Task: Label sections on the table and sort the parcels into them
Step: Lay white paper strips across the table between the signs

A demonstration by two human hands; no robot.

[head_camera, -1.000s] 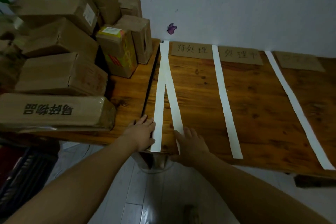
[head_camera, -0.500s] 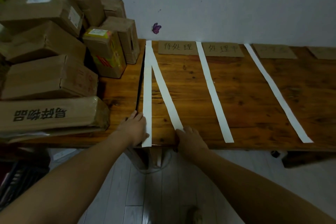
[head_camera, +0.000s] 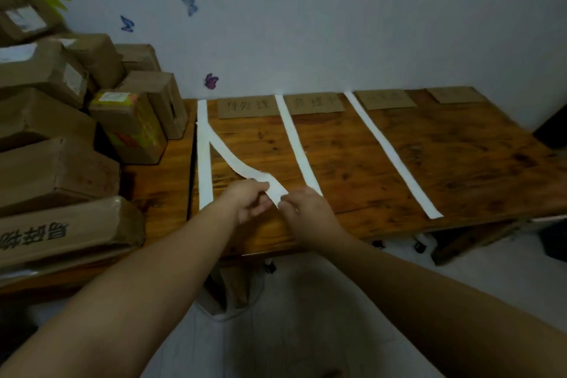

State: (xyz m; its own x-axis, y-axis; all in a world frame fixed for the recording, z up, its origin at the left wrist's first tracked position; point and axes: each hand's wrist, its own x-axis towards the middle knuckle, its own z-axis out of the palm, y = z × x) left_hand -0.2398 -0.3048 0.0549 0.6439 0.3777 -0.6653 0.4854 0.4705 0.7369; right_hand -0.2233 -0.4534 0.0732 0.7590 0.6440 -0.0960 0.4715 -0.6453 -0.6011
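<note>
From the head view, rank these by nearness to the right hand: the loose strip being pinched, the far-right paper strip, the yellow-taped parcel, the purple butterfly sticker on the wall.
1. Loose strip: touching the right hand, pinched at its near end.
2. Far-right paper strip: flat on the table, to the right.
3. Yellow-taped parcel: left, in the stack.
4. Purple butterfly sticker: on the wall, beyond the table.

On the wooden table (head_camera: pixel 399 169) lie four white paper strips (head_camera: pixel 389 150) and four cardboard labels (head_camera: pixel 248 106). At its left end sits a pile of roughly nine brown parcels (head_camera: pixel 58 169). Two hands (head_camera: pixel 250 198) hover above.
</note>
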